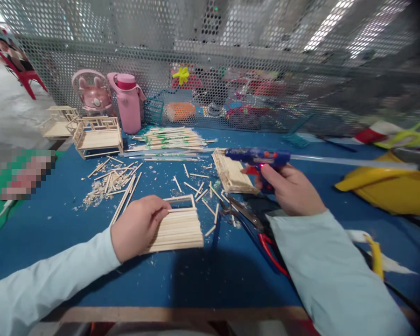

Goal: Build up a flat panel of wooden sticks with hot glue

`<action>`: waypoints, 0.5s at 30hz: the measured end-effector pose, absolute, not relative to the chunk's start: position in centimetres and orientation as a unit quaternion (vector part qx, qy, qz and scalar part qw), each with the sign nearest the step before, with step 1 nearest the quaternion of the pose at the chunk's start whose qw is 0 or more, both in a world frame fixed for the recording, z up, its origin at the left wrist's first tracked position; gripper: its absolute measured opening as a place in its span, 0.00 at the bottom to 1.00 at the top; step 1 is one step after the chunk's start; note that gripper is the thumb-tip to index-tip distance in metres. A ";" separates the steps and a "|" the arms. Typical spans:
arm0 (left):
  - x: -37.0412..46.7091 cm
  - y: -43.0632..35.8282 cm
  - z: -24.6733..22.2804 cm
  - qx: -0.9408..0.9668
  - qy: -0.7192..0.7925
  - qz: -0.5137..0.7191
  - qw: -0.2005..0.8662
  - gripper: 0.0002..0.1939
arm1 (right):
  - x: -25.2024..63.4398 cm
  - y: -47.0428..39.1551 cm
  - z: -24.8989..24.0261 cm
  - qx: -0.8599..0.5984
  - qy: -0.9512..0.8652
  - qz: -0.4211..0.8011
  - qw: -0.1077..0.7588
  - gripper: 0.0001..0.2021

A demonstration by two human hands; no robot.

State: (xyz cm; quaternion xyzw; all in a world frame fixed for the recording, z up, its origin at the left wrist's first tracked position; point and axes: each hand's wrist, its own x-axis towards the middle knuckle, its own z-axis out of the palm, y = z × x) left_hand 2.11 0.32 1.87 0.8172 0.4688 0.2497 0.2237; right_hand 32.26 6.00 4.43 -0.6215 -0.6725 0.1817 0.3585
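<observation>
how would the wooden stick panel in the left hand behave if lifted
The wooden stick panel in the left hand is probably light, being built from thin sticks. Its closely laid slats should make it fairly stiff. The open frame at its far end may be more fragile, just slim bars around a gap.

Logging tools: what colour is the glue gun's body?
The glue gun has a dark blue body, shown in the head view.

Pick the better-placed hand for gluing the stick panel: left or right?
Right, likely: the right hand holds the glue gun, while the left hand is occupied gripping the stick panel.
</observation>
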 end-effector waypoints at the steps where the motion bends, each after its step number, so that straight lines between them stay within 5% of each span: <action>1: 1.9 0.3 1.9 0.806 0.474 0.263 0.237 0.11 | 32.3 5.6 4.8 -0.597 -0.689 0.229 0.343 0.24; 8: 1.8 0.7 1.6 0.768 0.461 0.292 0.334 0.12 | 31.7 4.1 5.6 -0.512 -0.751 0.349 0.228 0.27; 15: -0.7 -0.9 2.2 0.679 0.522 0.445 0.264 0.09 | 31.6 4.1 5.8 -0.471 -0.805 0.309 0.187 0.23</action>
